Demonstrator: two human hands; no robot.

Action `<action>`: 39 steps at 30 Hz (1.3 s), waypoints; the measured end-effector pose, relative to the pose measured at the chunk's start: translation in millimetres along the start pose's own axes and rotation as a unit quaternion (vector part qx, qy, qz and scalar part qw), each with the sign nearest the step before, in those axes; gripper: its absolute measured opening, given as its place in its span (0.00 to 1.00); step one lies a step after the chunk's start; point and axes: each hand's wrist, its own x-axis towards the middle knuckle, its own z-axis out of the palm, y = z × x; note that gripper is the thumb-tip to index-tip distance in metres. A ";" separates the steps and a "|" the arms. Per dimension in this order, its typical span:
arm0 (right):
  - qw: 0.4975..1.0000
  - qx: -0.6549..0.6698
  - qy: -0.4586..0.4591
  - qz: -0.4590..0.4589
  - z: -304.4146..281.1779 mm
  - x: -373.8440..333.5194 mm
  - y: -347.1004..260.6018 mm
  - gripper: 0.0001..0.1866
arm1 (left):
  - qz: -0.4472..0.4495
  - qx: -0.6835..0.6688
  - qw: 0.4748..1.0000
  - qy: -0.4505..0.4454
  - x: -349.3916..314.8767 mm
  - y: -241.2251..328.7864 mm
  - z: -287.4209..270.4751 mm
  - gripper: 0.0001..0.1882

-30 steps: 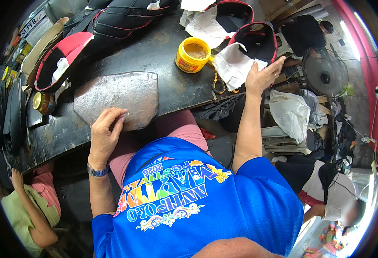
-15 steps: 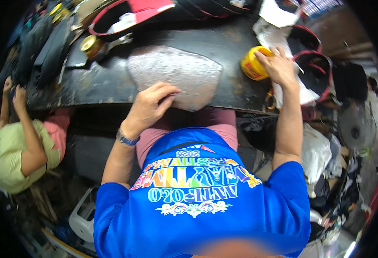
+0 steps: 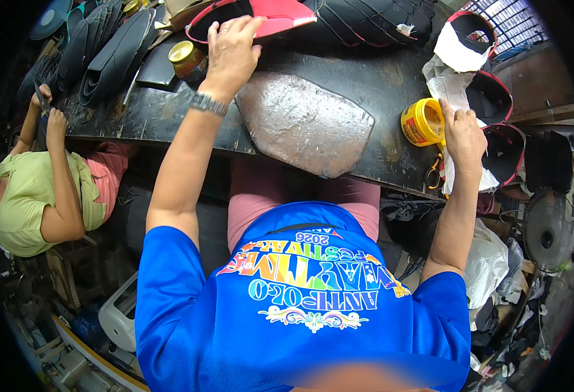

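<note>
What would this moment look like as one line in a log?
left hand: flat on red cap piece | right hand: beside yellow pot, on white paper | grey stone slab: untouched on bench

Dark, worn workbench top [image 3: 169,117], matt and scuffed, with pale smears. Grey slab [image 3: 303,121] at the centre, stone-like, rough and pitted with a dull sheen. Yellow tub [image 3: 421,122], glossy plastic. Small jar [image 3: 187,60] with a shiny brass-coloured metal lid. White crumpled paper [image 3: 450,85], matt. Red-and-black shoe upper [image 3: 261,16] under the left hand [image 3: 231,49], smooth, slightly glossy synthetic. Stacked black soles [image 3: 104,52], ribbed matt rubber. Metal watch band [image 3: 207,103], brushed. Blue shirt [image 3: 300,307], smooth knit cloth with glossy print.
</note>
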 end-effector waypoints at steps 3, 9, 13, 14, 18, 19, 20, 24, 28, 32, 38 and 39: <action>0.983 -0.006 -0.177 0.044 -21.3 -4.0 -7.4 0.28 | 0.023 0.055 0.992 -0.115 8.0 -13.2 9.5 0.12; 0.902 0.420 -0.096 -0.037 -53.1 -49.2 -22.7 0.27 | 0.131 -0.026 0.990 -0.049 8.8 16.1 -34.2 0.09; 0.650 0.758 0.048 -0.019 -36.6 -54.2 -58.6 0.28 | 0.185 -0.137 0.953 -0.194 -14.3 56.7 -94.2 0.05; 0.632 0.771 0.065 -0.030 -29.6 -51.7 -72.7 0.36 | 0.199 -0.166 0.936 -0.239 -20.6 66.6 -106.8 0.04; 0.666 0.736 0.048 -0.113 -5.5 -48.7 -129.9 0.43 | 0.217 -0.238 0.865 -0.384 -31.7 92.9 -130.9 0.08; 0.673 0.732 0.004 -0.108 -1.3 -50.6 -139.8 0.44 | 0.201 -0.279 0.838 -0.424 -30.5 94.6 -130.6 0.11; 0.671 0.730 -0.022 -0.127 2.6 -52.0 -147.9 0.45 | 0.191 -0.329 0.807 -0.452 -30.4 96.0 -128.9 0.15; 0.716 0.683 0.084 -0.119 19.0 -47.0 -172.2 0.44 | 0.056 -0.259 0.892 -0.365 -25.1 95.3 -82.4 0.33; 0.758 0.620 0.168 -0.112 31.7 -46.8 -176.9 0.43 | 0.023 -0.084 0.928 -0.362 -45.7 97.3 -41.7 0.40; 0.813 0.460 0.310 -0.178 35.8 -46.0 -178.1 0.41 | -0.057 -0.183 0.913 -0.361 -50.1 85.4 -26.2 0.31; 0.805 0.435 0.362 -0.180 39.9 -47.2 -179.8 0.40 | -0.025 -0.260 0.933 -0.247 -42.5 92.3 -41.0 0.08; 0.801 0.445 0.363 -0.171 42.1 -47.8 -180.1 0.40 | 0.033 -0.313 0.934 -0.166 -44.1 98.6 -47.7 0.05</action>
